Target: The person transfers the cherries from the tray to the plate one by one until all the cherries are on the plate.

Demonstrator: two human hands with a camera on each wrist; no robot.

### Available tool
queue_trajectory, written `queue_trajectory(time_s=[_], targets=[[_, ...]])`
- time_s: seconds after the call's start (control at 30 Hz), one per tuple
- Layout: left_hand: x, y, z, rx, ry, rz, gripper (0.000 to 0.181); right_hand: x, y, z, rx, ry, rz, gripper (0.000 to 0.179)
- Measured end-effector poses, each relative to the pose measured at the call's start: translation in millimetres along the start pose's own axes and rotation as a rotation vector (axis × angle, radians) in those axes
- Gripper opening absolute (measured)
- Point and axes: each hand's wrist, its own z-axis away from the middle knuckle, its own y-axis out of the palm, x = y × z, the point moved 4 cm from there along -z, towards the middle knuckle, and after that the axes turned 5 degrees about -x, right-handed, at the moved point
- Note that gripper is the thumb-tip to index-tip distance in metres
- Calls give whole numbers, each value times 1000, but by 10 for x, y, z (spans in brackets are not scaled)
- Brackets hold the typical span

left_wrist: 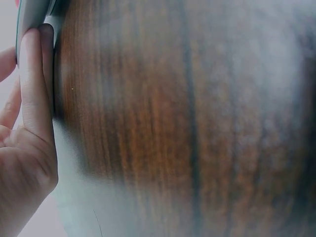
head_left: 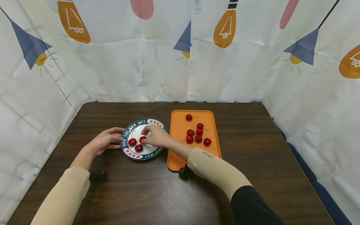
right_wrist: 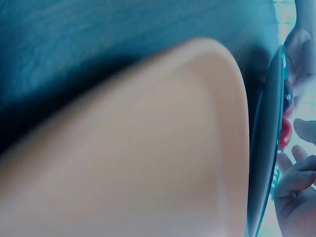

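Note:
A white plate (head_left: 147,151) with a dark teal, lettered rim stands left of the table's middle. Three red cherries are on it: one at the left (head_left: 132,142), a darker one in front (head_left: 138,148) and one by the right thumb (head_left: 142,139). My right hand (head_left: 157,136) reaches over the plate from the right. Its thumb and fingers are parted around that last cherry, and the thumb overlaps part of it. At the plate's left edge my left hand (head_left: 106,140) rests with extended fingers (left_wrist: 32,74) against the rim.
An orange rectangular tray (head_left: 176,161) lies right of the plate, beneath my right forearm. Several stemmed cherries (head_left: 198,138) are on it. The brown wooden table (head_left: 247,150) backs onto a patterned white curtain (head_left: 157,78).

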Motion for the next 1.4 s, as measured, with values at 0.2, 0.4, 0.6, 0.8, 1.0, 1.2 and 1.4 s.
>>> queue_trajectory(time_s=[0.2,0.4,0.6,0.8,1.0,1.2,1.4], targets=[[2,-4,29,4,-10,-4,61,-87,-91,18,-31,10,-32,28],[7,-19,20,3,-2,-7,60,-169,-221,58,-39,12,-74,30],[43,1,-4,10,5,-13,60,-217,-379,186,-26,12,-149,31],[63,26,-17,12,-3,-10,60,-331,-533,367,5,6,-191,34],[25,14,-10,11,-3,-9,60,-516,-708,507,-18,24,-200,33],[-3,-36,-14,14,2,-15,60,-724,-937,660,-113,45,-204,32],[-6,-46,-14,22,4,-13,61,-938,-1145,797,-169,78,-213,32]])
